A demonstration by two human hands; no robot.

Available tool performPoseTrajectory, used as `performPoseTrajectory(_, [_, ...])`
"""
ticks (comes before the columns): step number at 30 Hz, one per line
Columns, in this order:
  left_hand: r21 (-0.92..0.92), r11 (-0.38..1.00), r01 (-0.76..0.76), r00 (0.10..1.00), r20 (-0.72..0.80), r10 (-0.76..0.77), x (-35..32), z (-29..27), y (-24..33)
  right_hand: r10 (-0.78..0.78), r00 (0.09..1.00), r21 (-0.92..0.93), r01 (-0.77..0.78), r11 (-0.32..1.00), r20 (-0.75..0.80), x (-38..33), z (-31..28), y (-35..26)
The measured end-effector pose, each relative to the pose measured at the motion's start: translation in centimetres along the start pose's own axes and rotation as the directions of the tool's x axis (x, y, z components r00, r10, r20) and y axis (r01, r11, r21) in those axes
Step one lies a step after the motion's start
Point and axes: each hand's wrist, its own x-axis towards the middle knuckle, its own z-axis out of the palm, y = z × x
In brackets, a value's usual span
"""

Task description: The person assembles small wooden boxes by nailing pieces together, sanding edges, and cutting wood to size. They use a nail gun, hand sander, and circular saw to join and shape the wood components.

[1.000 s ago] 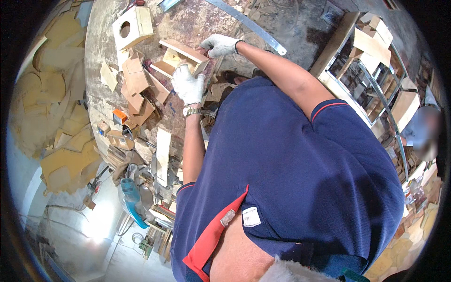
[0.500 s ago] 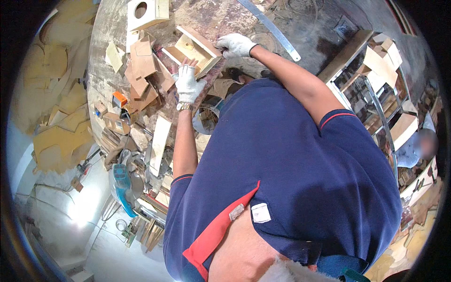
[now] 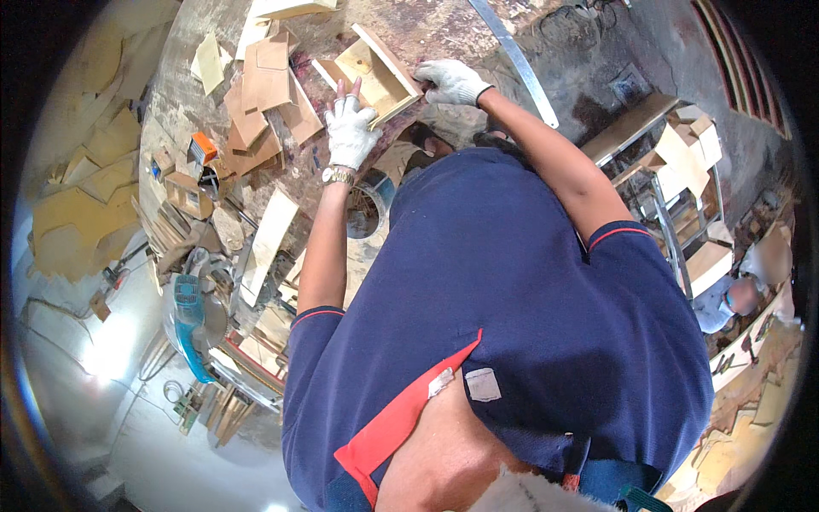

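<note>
Cluttered worktop point(image 3: 444, 34) bearing plywood offcuts point(image 3: 264, 94). Gloved right hand point(image 3: 450, 81) grips the open wooden box point(image 3: 380, 72) at its edge. Gloved left hand point(image 3: 351, 130) rests beside it, fingers point(image 3: 348, 92) extended.

Crowded bench, little open room

Brown board offcuts point(image 3: 260, 102) crowd the upper left beside the open wooden box point(image 3: 380, 72); bare tabletop point(image 3: 444, 26) shows above it, bounded right by a metal strip point(image 3: 516, 60).

Open pale wooden box frame point(image 3: 375, 72), tilted on cluttered workbench, hollow side facing up
</note>
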Motion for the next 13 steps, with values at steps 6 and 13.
performPoseTrajectory(6, [0.028, 0.998, 0.063, 0.996, 0.056, -0.065, -0.1, -0.2, 0.4, -0.168, 0.984, -0.104, 0.161, 0.981, -0.061, -1.0, -2.8, -5.2])
performPoseTrajectory(13, [-0.028, 0.996, 0.08, 0.994, 0.076, -0.078, -0.1, -0.1, 0.3, -0.068, 0.966, -0.421, 0.171, 0.891, 0.249, 1.6, -0.9, -6.2])
